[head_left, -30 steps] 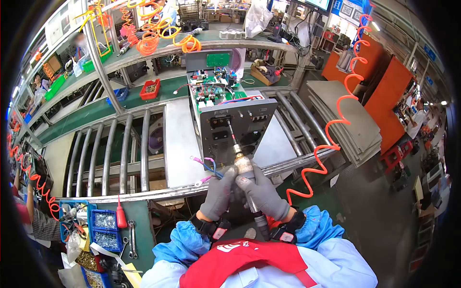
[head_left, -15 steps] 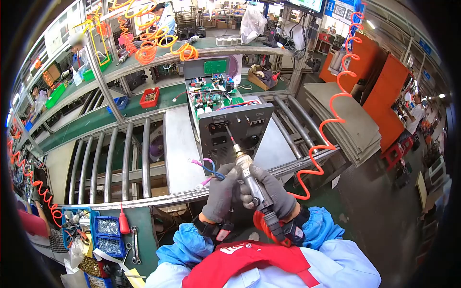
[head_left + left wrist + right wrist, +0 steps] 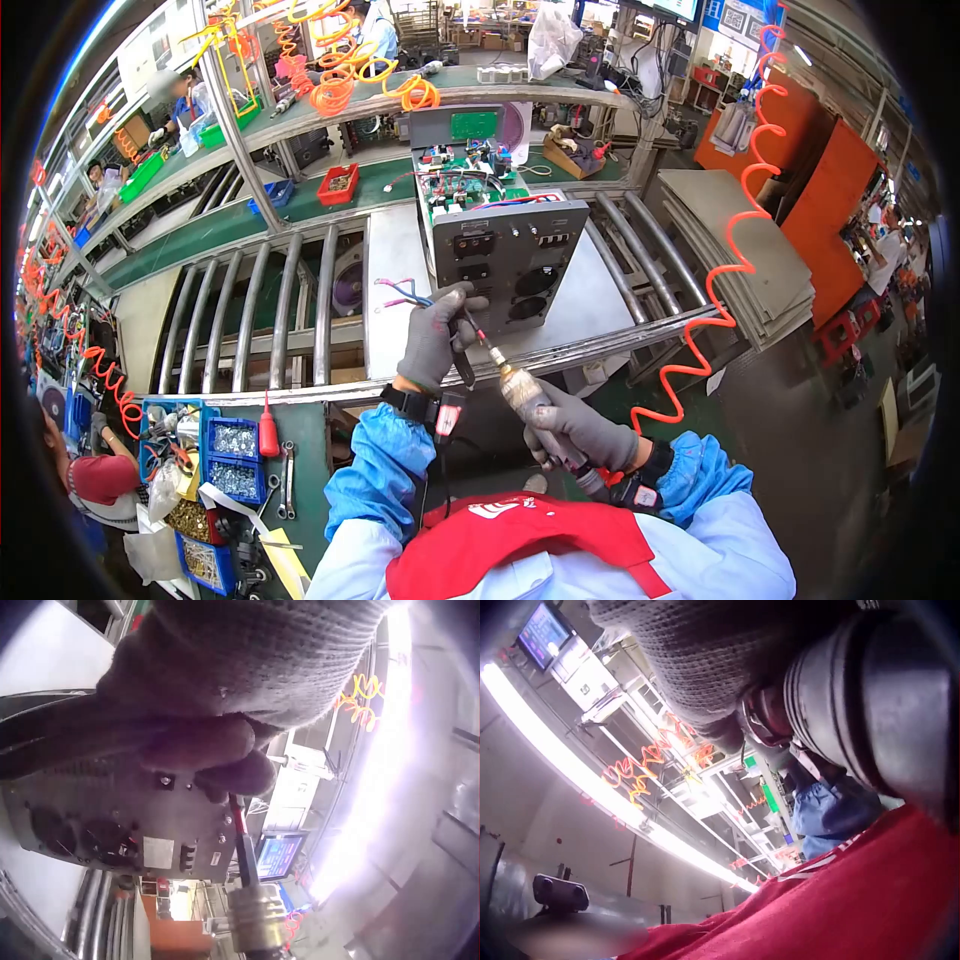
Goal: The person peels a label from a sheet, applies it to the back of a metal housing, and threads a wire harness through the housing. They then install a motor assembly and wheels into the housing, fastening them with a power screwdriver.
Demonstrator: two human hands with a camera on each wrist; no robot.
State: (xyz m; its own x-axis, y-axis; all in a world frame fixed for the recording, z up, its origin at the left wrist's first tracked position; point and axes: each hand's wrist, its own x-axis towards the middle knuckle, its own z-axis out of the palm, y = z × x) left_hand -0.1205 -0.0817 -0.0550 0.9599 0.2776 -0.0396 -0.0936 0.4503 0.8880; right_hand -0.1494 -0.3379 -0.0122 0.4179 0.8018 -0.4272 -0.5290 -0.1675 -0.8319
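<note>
My gloved left hand (image 3: 432,338) curls round a cable whose blue wires (image 3: 408,294) with pink ends stick out to the left, in front of the dark panel (image 3: 505,262) of an open electronic unit. In the left wrist view, its fingertips (image 3: 247,769) are right at the tip of a driver bit (image 3: 244,851). My gloved right hand (image 3: 590,428) grips the body of a power screwdriver (image 3: 522,392), tilted with its bit pointing up-left to the left hand. Green circuit boards (image 3: 470,185) fill the unit behind the panel.
The unit stands on a pale board (image 3: 390,250) over a roller conveyor (image 3: 285,300). Blue bins of screws (image 3: 235,440), a red bottle (image 3: 268,432) and wrenches (image 3: 287,480) lie at left. An orange coiled hose (image 3: 725,320) hangs at right, beside stacked sheets (image 3: 740,240).
The screwdriver has come away from the panel, down and right with my right hand. My left hand has left its body and moved up-left with the cable, to the bit's tip.
</note>
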